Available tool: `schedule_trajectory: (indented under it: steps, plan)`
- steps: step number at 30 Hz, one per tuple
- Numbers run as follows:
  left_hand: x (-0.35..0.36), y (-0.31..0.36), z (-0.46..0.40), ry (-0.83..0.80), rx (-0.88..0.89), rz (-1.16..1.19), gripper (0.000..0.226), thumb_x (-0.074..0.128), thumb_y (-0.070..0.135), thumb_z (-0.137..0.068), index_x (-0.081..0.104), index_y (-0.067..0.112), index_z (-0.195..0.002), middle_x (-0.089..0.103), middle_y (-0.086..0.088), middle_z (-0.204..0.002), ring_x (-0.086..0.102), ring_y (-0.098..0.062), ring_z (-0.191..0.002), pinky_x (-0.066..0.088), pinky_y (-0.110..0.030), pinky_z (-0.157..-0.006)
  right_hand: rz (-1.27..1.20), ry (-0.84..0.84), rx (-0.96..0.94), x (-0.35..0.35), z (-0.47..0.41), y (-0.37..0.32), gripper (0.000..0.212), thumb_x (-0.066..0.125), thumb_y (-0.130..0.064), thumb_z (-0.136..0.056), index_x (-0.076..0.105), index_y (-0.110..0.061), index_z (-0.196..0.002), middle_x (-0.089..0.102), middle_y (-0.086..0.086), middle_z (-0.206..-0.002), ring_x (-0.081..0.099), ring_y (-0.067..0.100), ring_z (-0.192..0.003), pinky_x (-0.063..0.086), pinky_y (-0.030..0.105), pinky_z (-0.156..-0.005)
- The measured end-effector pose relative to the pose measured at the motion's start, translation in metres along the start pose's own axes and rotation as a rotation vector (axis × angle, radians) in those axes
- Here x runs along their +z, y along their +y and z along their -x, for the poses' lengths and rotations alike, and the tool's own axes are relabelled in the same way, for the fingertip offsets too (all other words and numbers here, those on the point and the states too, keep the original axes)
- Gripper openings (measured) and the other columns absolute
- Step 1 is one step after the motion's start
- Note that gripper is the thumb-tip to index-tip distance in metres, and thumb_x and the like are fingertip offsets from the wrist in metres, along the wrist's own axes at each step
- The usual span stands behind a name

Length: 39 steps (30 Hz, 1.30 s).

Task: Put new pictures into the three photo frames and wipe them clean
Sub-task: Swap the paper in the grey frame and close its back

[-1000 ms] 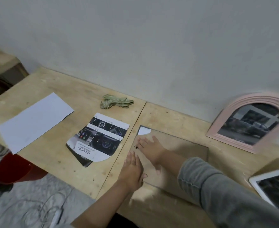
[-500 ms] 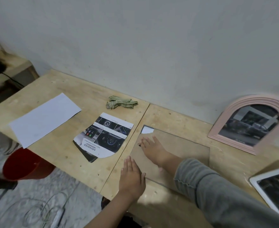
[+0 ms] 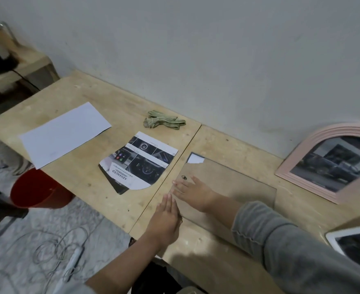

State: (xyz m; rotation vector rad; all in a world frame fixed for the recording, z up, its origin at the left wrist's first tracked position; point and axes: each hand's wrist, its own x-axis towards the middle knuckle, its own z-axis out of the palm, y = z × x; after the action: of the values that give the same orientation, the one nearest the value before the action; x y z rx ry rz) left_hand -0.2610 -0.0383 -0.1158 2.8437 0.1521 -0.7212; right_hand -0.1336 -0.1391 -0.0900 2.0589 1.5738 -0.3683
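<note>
A flat brown backing board (image 3: 234, 183) lies on the wooden table (image 3: 85, 175), with a white paper corner (image 3: 194, 159) showing at its far left corner. My right hand (image 3: 193, 193) rests flat on the board's left part, fingers straight. My left hand (image 3: 166, 219) lies flat with straight fingers along the board's left near edge. A printed page (image 3: 140, 164) with a rounded cut end lies to the left. A pink arched frame (image 3: 331, 162) holding a dark picture leans against the wall. A white frame (image 3: 355, 240) sits at the right edge.
A crumpled green cloth (image 3: 164, 122) lies near the wall. A blank white sheet (image 3: 64, 133) sits at the table's left. Below the table's front edge stand a red bucket (image 3: 37, 190) and a white cable (image 3: 69, 257) on the floor.
My left hand has slid back toward me along the board's left edge. My right hand stays flat on the board. The view has shifted to the left.
</note>
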Motion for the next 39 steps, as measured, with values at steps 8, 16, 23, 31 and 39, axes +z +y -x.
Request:
schedule_trajectory:
  steps: [8, 16, 23, 31, 39]
  plan:
    - [0.011, -0.008, -0.004, 0.048, 0.053, -0.144, 0.057, 0.037, 0.029, -0.079, 0.065, -0.006, -0.115, 0.061, -0.022, -0.125, 0.051, -0.034, -0.124, 0.052, -0.037, -0.09, -0.085, -0.096, -0.009, 0.006, -0.005, 0.002, 0.054, 0.021, -0.02, -0.103, -0.003, -0.02, -0.151, -0.015, 0.003, -0.158, -0.002, 0.019, -0.147, 0.007, 0.051, -0.115]
    - [0.007, -0.005, -0.003, -0.044, 0.057, -0.131, 0.068, 0.022, 0.035, -0.102, -0.005, -0.008, -0.147, -0.01, -0.027, -0.156, -0.014, -0.04, -0.145, 0.003, -0.044, -0.119, -0.098, -0.086, -0.021, 0.005, 0.001, 0.01, 0.085, 0.054, -0.011, -0.091, -0.005, -0.024, -0.151, -0.017, 0.003, -0.158, -0.003, 0.019, -0.147, 0.005, 0.049, -0.115]
    - [0.015, 0.002, 0.0, 0.046, -0.04, 0.026, 0.08, 0.021, 0.052, -0.098, -0.008, -0.002, -0.149, -0.016, -0.02, -0.157, -0.015, -0.032, -0.146, 0.001, -0.042, -0.119, -0.376, -0.152, 0.282, 0.032, 0.026, 0.026, 0.087, 0.061, -0.027, -0.089, 0.0, -0.026, -0.151, -0.009, 0.009, -0.159, 0.001, 0.025, -0.146, 0.01, 0.052, -0.114]
    - [0.002, 0.008, -0.016, 0.21, -0.119, 0.206, 0.073, 0.036, 0.043, -0.096, 0.012, -0.001, -0.15, 0.002, -0.021, -0.159, 0.003, -0.03, -0.148, 0.012, -0.039, -0.118, -0.844, 0.179, 0.847, 0.117, 0.113, -0.035, 0.07, 0.023, -0.06, -0.089, 0.043, -0.016, -0.139, 0.043, 0.019, -0.143, 0.038, 0.035, -0.134, 0.044, 0.057, -0.093]
    - [0.004, 0.016, -0.029, 0.289, -0.214, 0.327, 0.061, 0.056, 0.036, -0.09, 0.04, -0.001, -0.135, 0.034, -0.025, -0.145, 0.04, -0.043, -0.127, 0.04, -0.045, -0.102, -0.896, 0.16, 1.082, 0.138, 0.136, -0.073, 0.056, 0.039, -0.045, -0.078, 0.067, -0.01, -0.111, 0.064, 0.017, -0.119, 0.062, 0.034, -0.111, 0.053, 0.054, -0.07]
